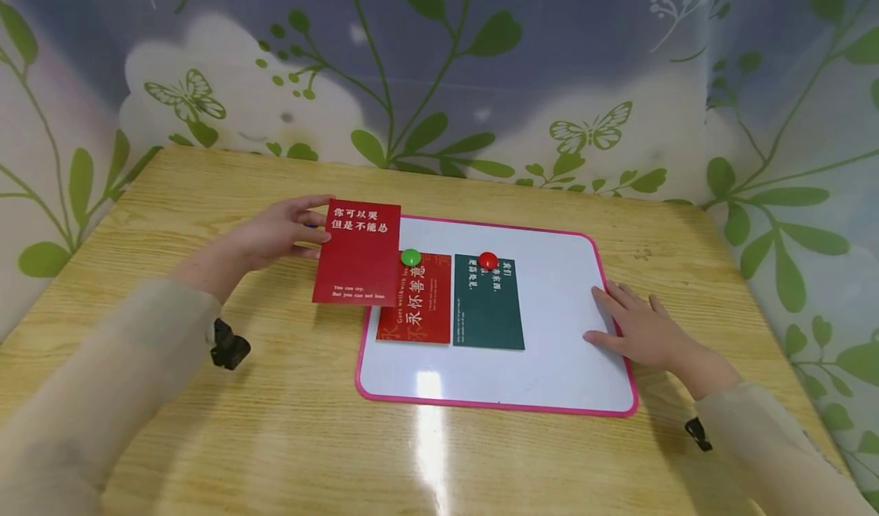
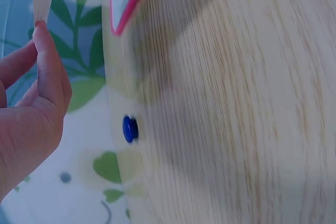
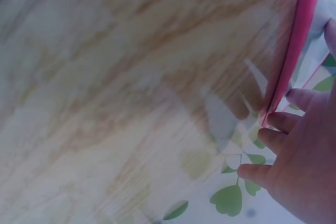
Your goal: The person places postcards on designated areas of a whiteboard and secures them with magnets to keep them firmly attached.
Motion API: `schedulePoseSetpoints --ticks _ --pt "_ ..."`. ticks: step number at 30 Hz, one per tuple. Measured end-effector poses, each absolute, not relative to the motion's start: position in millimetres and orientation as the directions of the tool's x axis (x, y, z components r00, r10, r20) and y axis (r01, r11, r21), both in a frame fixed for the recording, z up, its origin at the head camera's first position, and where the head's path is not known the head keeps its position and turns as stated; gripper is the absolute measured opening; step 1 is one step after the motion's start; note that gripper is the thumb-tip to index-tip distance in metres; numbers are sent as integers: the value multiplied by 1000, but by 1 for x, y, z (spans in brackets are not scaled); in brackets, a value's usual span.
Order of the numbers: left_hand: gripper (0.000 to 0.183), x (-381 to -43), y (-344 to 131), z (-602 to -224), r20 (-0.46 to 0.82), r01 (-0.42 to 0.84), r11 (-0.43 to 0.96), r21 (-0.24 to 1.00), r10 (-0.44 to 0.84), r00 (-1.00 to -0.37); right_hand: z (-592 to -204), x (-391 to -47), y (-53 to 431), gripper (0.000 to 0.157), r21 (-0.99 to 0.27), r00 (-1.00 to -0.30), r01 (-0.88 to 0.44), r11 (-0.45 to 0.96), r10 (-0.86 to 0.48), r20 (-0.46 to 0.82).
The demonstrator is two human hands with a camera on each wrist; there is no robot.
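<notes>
Yellowish wood-grained desk [image 1: 275,440]: left hand's [image 1: 275,230] fingers pinch a red rectangular paper card [image 1: 360,260], which extends toward four o'clock from them; right hand [image 1: 639,333], fingers loosely extended, overlies the three-o'clock edge of a white, pink-rimmed rectangular board [image 1: 563,317].

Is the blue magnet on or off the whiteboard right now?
Off. In the left wrist view the blue magnet sits on the wooden table, clearly apart from the whiteboard and its pink rim.

The left hand [image 1: 276,233] pinches with its fingers [image 2: 50,72], while the right hand [image 1: 642,329] (palm down) is spread.
</notes>
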State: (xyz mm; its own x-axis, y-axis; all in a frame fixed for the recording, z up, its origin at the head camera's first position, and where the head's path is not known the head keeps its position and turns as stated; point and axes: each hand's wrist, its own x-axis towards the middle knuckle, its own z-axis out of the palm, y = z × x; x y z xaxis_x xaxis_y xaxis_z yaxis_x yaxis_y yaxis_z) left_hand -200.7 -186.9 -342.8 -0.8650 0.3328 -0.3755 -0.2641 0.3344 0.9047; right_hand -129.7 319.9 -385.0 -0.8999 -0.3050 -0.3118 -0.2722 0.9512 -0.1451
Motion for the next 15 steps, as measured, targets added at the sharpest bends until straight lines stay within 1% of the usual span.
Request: schedulePoseSetpoints --ticks 15 --pt "68 -199 -136 -335 -357 -263 290 920 346 -868 -387 -131 321 87 -142 -900 -281 949 -312 -305"
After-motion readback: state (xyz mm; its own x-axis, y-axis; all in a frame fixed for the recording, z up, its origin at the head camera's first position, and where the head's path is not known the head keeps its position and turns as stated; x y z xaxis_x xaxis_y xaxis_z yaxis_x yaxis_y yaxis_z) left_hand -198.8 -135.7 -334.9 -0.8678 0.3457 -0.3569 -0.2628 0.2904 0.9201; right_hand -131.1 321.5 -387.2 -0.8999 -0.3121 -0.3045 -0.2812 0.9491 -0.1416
